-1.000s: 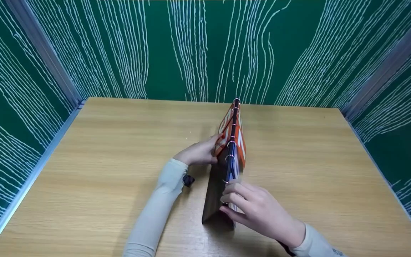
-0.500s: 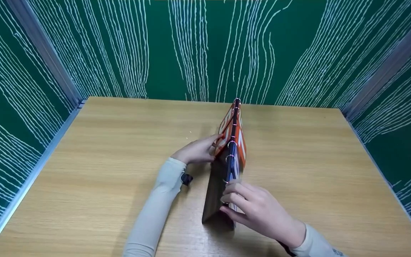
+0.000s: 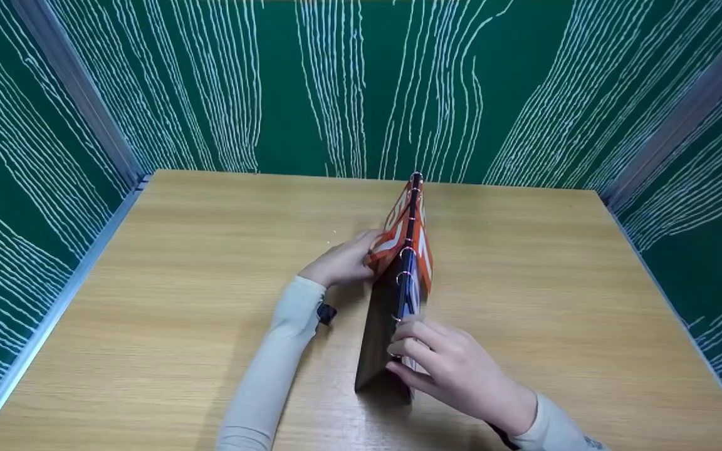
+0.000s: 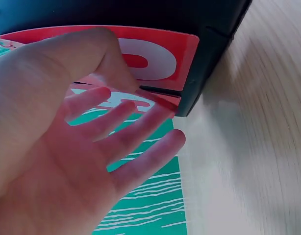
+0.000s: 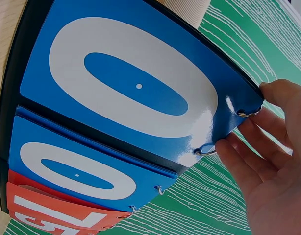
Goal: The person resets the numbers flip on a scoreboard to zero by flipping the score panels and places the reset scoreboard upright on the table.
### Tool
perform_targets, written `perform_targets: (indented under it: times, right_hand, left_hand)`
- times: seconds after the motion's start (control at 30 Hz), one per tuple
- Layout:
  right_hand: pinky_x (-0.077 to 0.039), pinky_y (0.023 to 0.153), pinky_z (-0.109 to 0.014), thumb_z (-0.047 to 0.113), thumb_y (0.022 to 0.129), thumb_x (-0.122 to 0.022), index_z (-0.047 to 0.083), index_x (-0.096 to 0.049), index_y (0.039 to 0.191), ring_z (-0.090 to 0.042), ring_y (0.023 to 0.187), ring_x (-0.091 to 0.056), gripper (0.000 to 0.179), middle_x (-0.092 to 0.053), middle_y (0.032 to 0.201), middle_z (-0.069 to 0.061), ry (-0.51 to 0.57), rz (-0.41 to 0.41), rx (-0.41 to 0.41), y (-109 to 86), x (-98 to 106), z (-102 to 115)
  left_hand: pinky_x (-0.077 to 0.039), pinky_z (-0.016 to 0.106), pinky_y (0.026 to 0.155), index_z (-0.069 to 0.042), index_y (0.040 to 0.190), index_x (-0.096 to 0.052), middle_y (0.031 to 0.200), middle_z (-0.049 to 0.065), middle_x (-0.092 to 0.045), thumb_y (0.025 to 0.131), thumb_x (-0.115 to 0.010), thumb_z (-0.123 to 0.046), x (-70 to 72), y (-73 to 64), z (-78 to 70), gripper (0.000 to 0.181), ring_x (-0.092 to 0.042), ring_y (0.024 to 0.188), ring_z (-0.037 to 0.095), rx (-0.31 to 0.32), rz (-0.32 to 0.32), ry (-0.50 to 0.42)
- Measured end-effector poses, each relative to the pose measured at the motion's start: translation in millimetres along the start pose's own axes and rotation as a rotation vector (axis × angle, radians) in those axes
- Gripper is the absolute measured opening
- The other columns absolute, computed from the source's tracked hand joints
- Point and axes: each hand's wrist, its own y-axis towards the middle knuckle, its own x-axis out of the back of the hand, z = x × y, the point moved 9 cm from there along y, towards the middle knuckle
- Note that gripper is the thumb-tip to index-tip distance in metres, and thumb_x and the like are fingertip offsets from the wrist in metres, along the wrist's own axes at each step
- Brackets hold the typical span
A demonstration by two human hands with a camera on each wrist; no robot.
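Observation:
A black tabletop flip scoreboard [image 3: 376,335] stands like a tent on the table, its ringed top edge running away from me. My left hand [image 3: 345,258] is at its left face. Thumb and fingers pinch the lower edge of a red number card [image 3: 388,243], which bends outward; in the left wrist view white digits show on the red cards [image 4: 187,54]. Over the near end of the top edge, my right hand [image 3: 455,369] grips the board by the rings. Blue cards [image 5: 126,85] with a white 0 face the right wrist camera.
The scoreboard rests on a wooden table [image 3: 223,250]. Green walls [image 3: 311,81] with white wavy lines enclose its back and sides. A small black object [image 3: 326,314] sits at the left wrist.
The red card under my left hand has swung outward to the left, away from the board. The left hand has shifted slightly left. My right hand and the scoreboard stay put.

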Motion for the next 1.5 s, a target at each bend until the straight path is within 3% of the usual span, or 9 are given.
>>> perform_targets:
  times: [0.07,0.2,0.4,0.5,0.7,0.87,1.03,1.27,1.5]
  right_hand:
    - [-0.058,0.08,-0.026,0.022,0.098,-0.066,0.011,-0.069,0.097,-0.013,0.098,-0.067,0.011,-0.065,0.102,0.003,-0.002,0.0,0.001,0.0,0,0]
    - [-0.058,0.078,-0.026,0.018,0.092,-0.075,0.012,-0.069,0.098,-0.013,0.097,-0.066,0.011,-0.065,0.103,0.003,-0.006,0.012,-0.006,0.1,-1,-1]
    - [-0.058,0.078,-0.026,0.015,0.085,-0.081,0.012,-0.069,0.098,-0.013,0.098,-0.066,0.019,-0.065,0.103,0.003,-0.012,0.019,-0.009,0.3,-1,-1]
    - [-0.058,0.077,-0.026,0.015,0.084,-0.081,0.012,-0.069,0.098,-0.013,0.097,-0.066,0.019,-0.065,0.103,0.003,-0.012,0.016,-0.007,0.5,0,-1]
    - [-0.057,0.075,-0.026,0.014,0.081,-0.084,0.013,-0.069,0.098,-0.012,0.098,-0.065,0.023,-0.064,0.103,0.003,-0.02,0.028,-0.016,0.6,-1,-1]
    - [-0.057,0.078,-0.027,0.018,0.09,-0.076,0.013,-0.068,0.098,-0.014,0.1,-0.065,0.013,-0.065,0.104,0.003,-0.02,0.017,-0.009,-0.1,-1,-1]
    - [-0.057,0.082,-0.028,0.019,0.093,-0.073,0.012,-0.068,0.098,-0.015,0.1,-0.066,0.01,-0.065,0.104,0.002,-0.02,0.003,0.01,-0.8,-2,1]
    - [-0.057,0.082,-0.028,0.018,0.092,-0.074,0.012,-0.068,0.099,-0.015,0.101,-0.066,0.011,-0.065,0.104,0.002,-0.017,0.014,0.008,-0.9,-2,0]
    - [-0.058,0.082,-0.027,0.014,0.086,-0.08,0.011,-0.068,0.098,-0.015,0.101,-0.065,0.017,-0.064,0.103,0.002,-0.003,0.011,0.009,-1.1,-2,0]
  left_hand:
    - [-0.043,0.053,0.116,-0.032,0.16,-0.027,0.161,0.006,-0.036,0.093,-0.069,-0.013,0.3,-0.5,2.7,0.081,-0.049,0.132,0.027,0.031,-0.004,-0.011]
    - [-0.037,0.054,0.12,-0.033,0.16,-0.027,0.161,0.003,-0.038,0.098,-0.066,-0.022,2.6,-1.0,9.8,0.074,-0.047,0.135,0.026,0.107,-0.031,0.004]
    - [-0.034,0.057,0.122,-0.028,0.16,-0.028,0.157,0.003,-0.046,0.102,-0.059,-0.034,6.3,-2.4,19.4,0.066,-0.051,0.133,0.026,0.199,-0.066,0.037]
    - [-0.036,0.057,0.12,-0.023,0.159,-0.031,0.154,0.005,-0.051,0.103,-0.058,-0.034,8.4,-2.5,19.5,0.063,-0.054,0.129,0.027,0.209,-0.077,0.064]
    - [-0.041,0.055,0.117,-0.012,0.154,-0.036,0.15,0.011,-0.055,0.102,-0.058,-0.026,16.1,-1.2,16.7,0.058,-0.058,0.125,0.029,0.187,-0.098,0.237]
    - [-0.05,0.051,0.106,-0.002,0.141,-0.05,0.135,0.015,-0.065,0.102,-0.056,-0.023,22.6,-3.9,18.8,0.045,-0.064,0.112,0.03,0.204,-0.131,0.342]
    - [-0.056,0.05,0.092,0.001,0.128,-0.06,0.117,0.016,-0.072,0.102,-0.053,-0.022,31.7,-9.5,24.0,0.036,-0.069,0.101,0.032,0.3,-0.205,0.402]
    - [-0.054,0.044,0.089,-0.002,0.136,-0.057,0.12,0.013,-0.072,0.101,-0.055,-0.024,48.3,-18.8,25.5,0.041,-0.068,0.095,0.03,0.416,-0.324,0.297]
    - [-0.053,0.037,0.072,-0.002,0.133,-0.056,0.109,0.014,-0.072,0.1,-0.059,-0.02,73.5,-33.8,12.5,0.039,-0.066,0.084,0.027,0.412,-0.523,0.259]
